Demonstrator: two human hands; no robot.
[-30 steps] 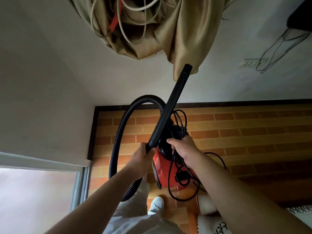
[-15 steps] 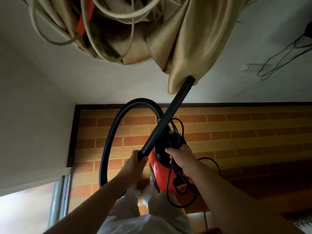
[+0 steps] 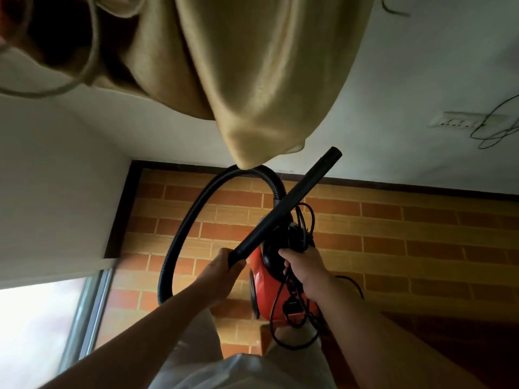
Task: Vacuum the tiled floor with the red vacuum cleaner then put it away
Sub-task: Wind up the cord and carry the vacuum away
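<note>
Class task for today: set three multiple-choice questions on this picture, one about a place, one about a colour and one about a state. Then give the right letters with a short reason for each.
1. Where does the black hose loop?
A. right of the red vacuum body
B. left of it
C. round the right forearm

2. What colour is the hanging curtain?
A. blue
B. white
C. gold

3. What is the right hand doing?
A. gripping the vacuum's black top
B. hanging open
C. resting on the curtain

Answers:
1 B: the hose arcs out on the body's left.
2 C: the cloth shines gold.
3 A: its fingers curl on the black top, while the left hand grips the wand.
</note>
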